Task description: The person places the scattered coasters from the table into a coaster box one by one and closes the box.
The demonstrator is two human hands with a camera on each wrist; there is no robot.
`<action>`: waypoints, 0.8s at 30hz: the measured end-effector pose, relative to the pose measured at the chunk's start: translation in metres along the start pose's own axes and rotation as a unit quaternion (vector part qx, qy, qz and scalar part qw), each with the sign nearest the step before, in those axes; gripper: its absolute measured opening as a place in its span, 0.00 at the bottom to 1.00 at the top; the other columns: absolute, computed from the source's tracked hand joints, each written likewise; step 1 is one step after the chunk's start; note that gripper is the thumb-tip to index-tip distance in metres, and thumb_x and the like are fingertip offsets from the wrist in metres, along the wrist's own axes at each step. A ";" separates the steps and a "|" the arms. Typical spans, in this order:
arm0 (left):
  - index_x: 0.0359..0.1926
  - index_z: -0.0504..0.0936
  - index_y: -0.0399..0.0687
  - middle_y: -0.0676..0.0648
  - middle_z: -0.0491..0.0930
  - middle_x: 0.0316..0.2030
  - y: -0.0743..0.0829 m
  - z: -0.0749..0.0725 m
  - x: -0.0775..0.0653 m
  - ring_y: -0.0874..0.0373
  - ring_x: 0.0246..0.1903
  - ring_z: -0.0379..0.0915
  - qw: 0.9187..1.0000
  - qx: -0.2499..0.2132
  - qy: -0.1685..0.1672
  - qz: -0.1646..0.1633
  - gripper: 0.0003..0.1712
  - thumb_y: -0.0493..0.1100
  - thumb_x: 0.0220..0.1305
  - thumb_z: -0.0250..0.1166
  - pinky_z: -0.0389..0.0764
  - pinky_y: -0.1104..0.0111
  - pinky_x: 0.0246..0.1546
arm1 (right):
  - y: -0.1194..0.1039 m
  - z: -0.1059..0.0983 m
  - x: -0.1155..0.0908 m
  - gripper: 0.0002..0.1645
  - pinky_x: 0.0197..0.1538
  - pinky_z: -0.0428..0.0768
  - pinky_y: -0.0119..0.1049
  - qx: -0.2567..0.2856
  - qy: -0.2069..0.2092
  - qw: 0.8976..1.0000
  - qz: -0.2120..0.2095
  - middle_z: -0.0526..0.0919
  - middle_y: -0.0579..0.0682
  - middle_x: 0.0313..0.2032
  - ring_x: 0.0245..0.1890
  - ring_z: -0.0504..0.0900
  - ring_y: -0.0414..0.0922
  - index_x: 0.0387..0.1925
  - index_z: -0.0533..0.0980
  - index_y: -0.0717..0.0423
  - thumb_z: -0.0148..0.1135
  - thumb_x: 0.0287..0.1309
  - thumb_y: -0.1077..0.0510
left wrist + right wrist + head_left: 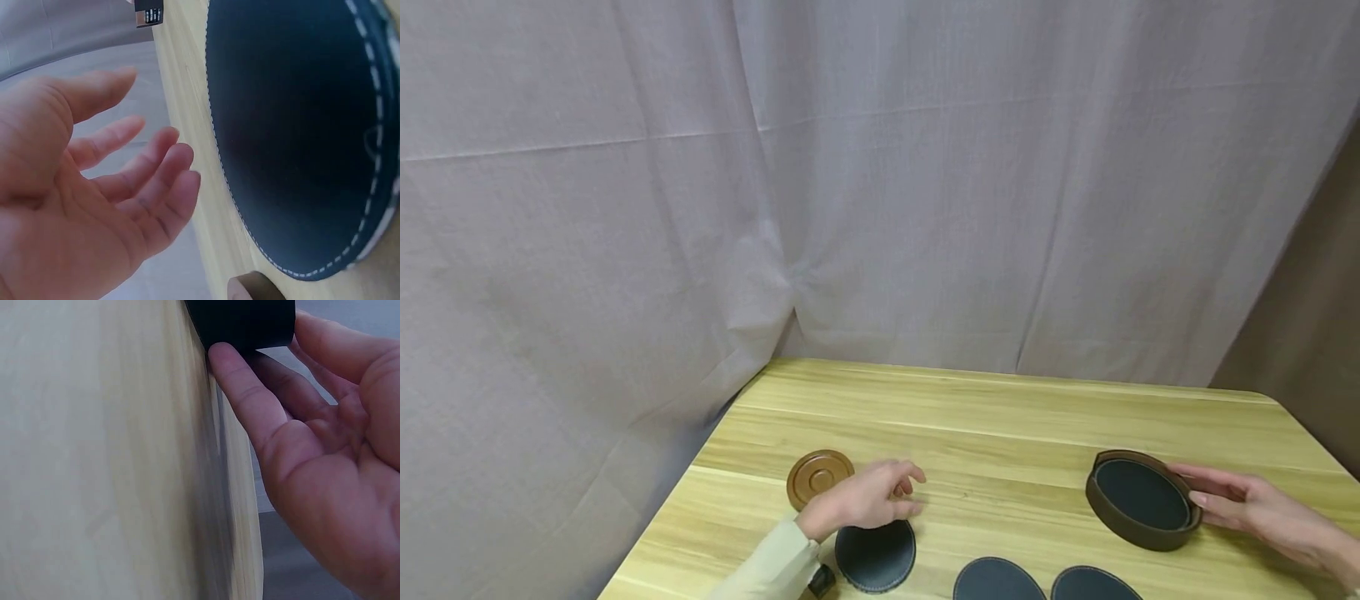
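Right hand (1262, 508) pinches round holder (1108, 521), right of frame, dark disc (1142, 494) inside; left hand (868, 498) holds nothing, fingers half-bent, black disc (876, 560) just below, lower centre. Likely steadying holder; next probably calls for pinching black disc's edge.

Head camera: high, facing forward and down toward far edge of table (985, 417). Wrist cameras: close at left hand (87, 212) and right hand (331, 481), table edge running steeply. Head, right wrist share dark holder (1120, 523).

Smooth wood-grain tabletop (1000, 442), matt leather-look discs (1000, 580), cloth curtain (910, 208).
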State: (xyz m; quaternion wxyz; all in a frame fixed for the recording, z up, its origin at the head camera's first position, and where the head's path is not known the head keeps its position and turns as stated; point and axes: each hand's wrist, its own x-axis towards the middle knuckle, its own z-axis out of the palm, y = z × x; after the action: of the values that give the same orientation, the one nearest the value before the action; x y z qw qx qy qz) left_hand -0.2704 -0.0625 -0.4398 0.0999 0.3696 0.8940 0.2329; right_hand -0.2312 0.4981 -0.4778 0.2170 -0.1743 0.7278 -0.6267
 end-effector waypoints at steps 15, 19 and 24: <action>0.50 0.76 0.66 0.57 0.68 0.42 -0.009 -0.006 -0.020 0.62 0.48 0.61 0.990 0.082 -0.080 -0.077 0.23 0.57 0.54 0.74 0.70 0.71 0.43 | 0.000 -0.003 0.001 0.30 0.54 0.80 0.28 0.012 -0.011 1.000 -0.015 0.72 0.20 0.60 0.58 0.73 0.24 0.74 0.57 0.54 0.38 0.75 0.68; 0.47 0.76 0.65 0.58 0.67 0.41 -0.009 -0.007 -0.018 0.61 0.51 0.60 0.987 0.097 -0.093 -0.090 0.23 0.57 0.51 0.75 0.71 0.71 0.42 | 0.001 -0.004 0.000 0.30 0.53 0.81 0.29 0.002 -0.007 1.000 -0.022 0.71 0.20 0.60 0.58 0.73 0.24 0.74 0.59 0.51 0.38 0.75 0.69; 0.42 0.75 0.63 0.59 0.68 0.37 -0.010 -0.007 -0.014 0.63 0.45 0.62 0.983 0.109 -0.103 -0.101 0.24 0.58 0.48 0.77 0.69 0.73 0.40 | 0.001 -0.002 0.000 0.29 0.52 0.81 0.29 -0.023 0.009 1.000 -0.019 0.71 0.19 0.59 0.58 0.72 0.22 0.74 0.57 0.57 0.40 0.74 0.68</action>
State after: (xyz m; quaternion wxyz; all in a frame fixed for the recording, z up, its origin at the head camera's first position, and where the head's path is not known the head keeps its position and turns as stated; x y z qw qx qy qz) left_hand -0.2690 -0.0807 -0.4387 0.1734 0.3086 0.9316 0.0830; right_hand -0.2317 0.4999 -0.4789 0.1943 -0.1868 0.7408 -0.6153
